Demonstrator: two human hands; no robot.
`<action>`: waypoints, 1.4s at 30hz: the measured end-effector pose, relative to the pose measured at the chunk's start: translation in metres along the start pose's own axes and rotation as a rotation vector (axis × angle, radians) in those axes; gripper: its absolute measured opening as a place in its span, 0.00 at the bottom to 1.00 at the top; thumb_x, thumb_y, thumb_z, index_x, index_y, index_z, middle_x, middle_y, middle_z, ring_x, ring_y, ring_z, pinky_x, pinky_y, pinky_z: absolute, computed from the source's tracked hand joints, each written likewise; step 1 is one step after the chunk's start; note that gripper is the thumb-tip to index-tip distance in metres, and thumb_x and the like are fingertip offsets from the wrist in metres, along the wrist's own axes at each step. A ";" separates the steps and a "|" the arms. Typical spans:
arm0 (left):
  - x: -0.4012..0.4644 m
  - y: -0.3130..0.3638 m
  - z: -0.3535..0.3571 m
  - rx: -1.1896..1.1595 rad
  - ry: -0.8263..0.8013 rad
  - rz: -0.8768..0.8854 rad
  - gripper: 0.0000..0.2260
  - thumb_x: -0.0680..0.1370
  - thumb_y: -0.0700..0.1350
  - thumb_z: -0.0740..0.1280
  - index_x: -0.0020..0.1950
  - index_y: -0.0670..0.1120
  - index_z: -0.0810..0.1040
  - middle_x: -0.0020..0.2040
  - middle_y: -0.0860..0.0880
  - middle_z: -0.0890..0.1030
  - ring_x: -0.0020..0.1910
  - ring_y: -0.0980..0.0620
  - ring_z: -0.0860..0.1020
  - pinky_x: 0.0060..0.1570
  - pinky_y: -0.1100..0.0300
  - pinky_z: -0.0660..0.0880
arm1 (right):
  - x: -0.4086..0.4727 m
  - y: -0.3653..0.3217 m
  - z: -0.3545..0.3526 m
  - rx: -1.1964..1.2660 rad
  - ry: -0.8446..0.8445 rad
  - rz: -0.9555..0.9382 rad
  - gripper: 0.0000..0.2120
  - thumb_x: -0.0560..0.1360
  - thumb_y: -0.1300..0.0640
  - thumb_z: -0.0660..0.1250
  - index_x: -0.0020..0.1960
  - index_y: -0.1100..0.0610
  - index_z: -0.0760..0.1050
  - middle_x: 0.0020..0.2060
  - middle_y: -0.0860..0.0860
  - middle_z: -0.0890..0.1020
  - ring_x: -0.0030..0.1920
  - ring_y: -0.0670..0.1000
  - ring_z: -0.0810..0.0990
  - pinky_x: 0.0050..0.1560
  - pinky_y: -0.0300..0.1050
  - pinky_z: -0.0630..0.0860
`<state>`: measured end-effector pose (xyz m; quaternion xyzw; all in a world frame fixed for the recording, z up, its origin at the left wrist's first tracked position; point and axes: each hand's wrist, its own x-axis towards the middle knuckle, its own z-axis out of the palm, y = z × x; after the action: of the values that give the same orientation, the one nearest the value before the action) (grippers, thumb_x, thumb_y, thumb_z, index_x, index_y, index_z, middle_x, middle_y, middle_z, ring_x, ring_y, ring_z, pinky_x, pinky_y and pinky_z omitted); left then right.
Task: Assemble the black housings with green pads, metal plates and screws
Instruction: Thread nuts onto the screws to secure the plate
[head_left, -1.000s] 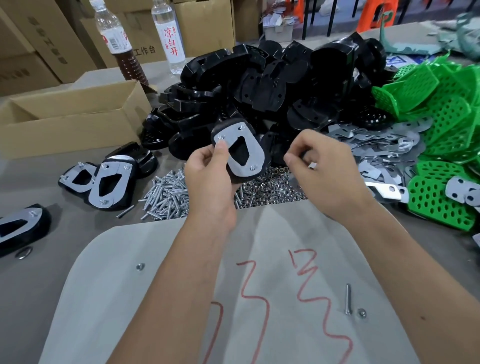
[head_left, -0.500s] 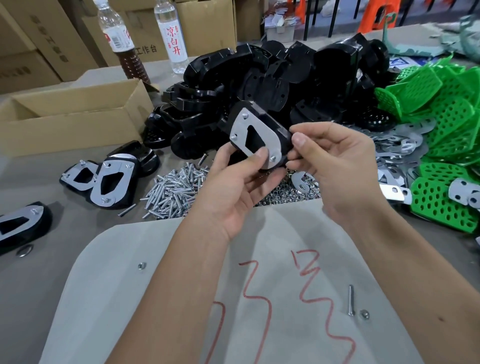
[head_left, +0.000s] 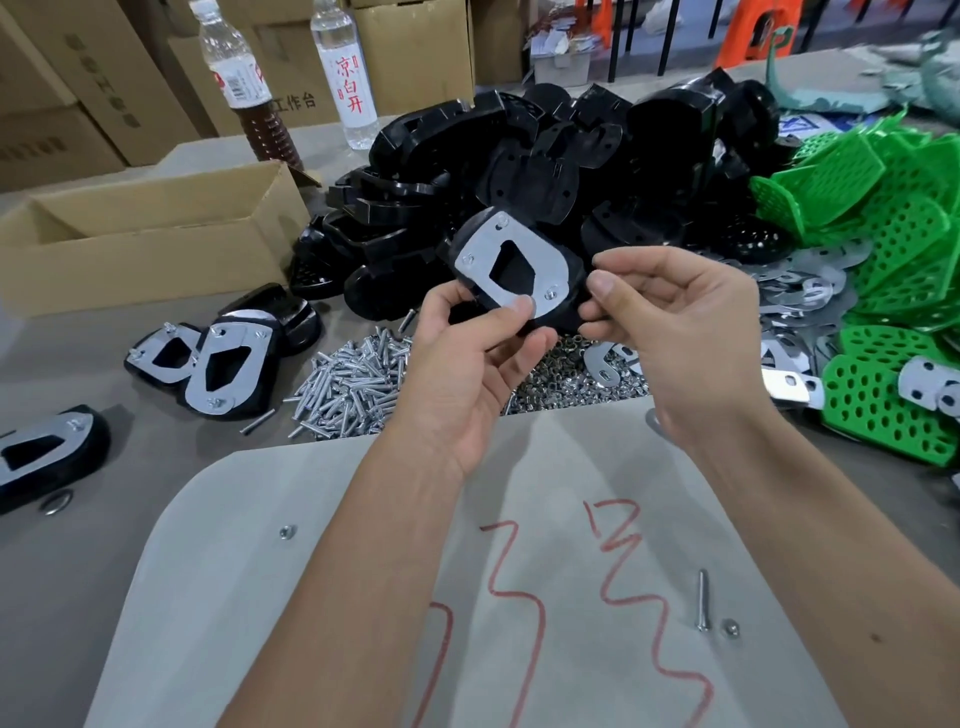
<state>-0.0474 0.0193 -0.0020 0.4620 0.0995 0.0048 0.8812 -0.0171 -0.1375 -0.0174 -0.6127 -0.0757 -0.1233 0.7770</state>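
Note:
A black housing (head_left: 470, 244) with a metal plate (head_left: 548, 265) fixed on top by three screws is held up over the table's middle. My left hand (head_left: 467, 364) grips it from below, thumb on the plate's near edge. My right hand (head_left: 675, 322) pinches its right end with thumb and fingers. Behind lies a heap of black housings (head_left: 561, 156). Green pads (head_left: 883, 223) are piled at the right, loose metal plates (head_left: 810, 291) beside them. Screws (head_left: 348, 379) and nuts (head_left: 566, 379) lie in piles under my hands.
Finished housings (head_left: 223, 364) lie at the left, another (head_left: 41, 457) at the far left edge. An open cardboard box (head_left: 145, 234) and two bottles (head_left: 348, 78) stand behind. A grey sheet (head_left: 363, 571) with red marks carries a loose screw (head_left: 702, 608) and nuts.
My left hand turned palm up and tilted the housing over, plate now facing up. My right hand came in from the right and took hold of the housing's right end.

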 end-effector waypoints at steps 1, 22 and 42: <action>0.001 -0.001 0.000 0.011 0.028 0.001 0.11 0.78 0.33 0.71 0.55 0.45 0.73 0.40 0.48 0.86 0.33 0.51 0.83 0.31 0.67 0.77 | 0.000 0.000 0.001 0.006 0.026 -0.011 0.03 0.77 0.67 0.74 0.50 0.62 0.84 0.35 0.53 0.86 0.36 0.50 0.85 0.38 0.39 0.82; 0.005 -0.010 -0.001 0.463 0.145 0.268 0.16 0.80 0.31 0.68 0.54 0.50 0.68 0.42 0.45 0.81 0.27 0.59 0.74 0.28 0.67 0.71 | -0.005 0.007 0.004 -0.745 -0.253 -0.537 0.01 0.76 0.63 0.76 0.46 0.61 0.85 0.39 0.51 0.81 0.39 0.50 0.80 0.35 0.51 0.80; 0.005 -0.010 -0.005 0.440 0.154 0.189 0.15 0.77 0.32 0.70 0.53 0.46 0.68 0.42 0.45 0.82 0.25 0.53 0.75 0.26 0.63 0.71 | -0.004 0.005 0.005 -0.803 -0.263 -0.581 0.02 0.75 0.64 0.77 0.45 0.61 0.85 0.40 0.53 0.81 0.39 0.50 0.79 0.43 0.43 0.76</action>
<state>-0.0441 0.0184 -0.0135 0.6481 0.1212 0.1004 0.7451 -0.0189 -0.1312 -0.0220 -0.8268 -0.2868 -0.2754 0.3980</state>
